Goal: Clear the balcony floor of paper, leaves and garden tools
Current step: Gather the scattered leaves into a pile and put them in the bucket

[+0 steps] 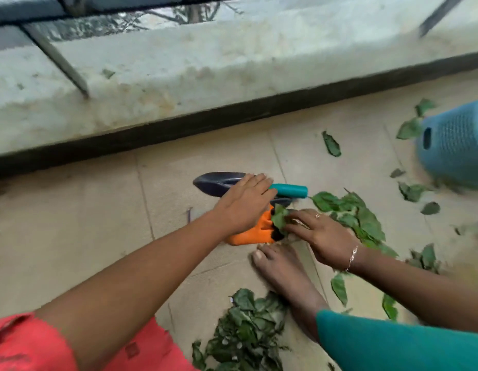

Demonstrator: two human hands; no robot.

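Tiled balcony floor (72, 236), frame centre: left hand (245, 199) flat, fingers together, on trowel (216, 183); right hand (320, 234) spread, pressing leaves (366, 223) beside orange glove (256, 232).

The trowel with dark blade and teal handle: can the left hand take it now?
Probably yes. The left hand lies open over the dark-bladed, teal-handled trowel where blade meets handle; nothing covers it. The right hand touches green leaves beside it, not in the way.

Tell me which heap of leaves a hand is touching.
The farther heap, right of the bare foot, beside the trowel: the right hand touches its leaves. The nearer heap, by the red cloth, lies untouched.
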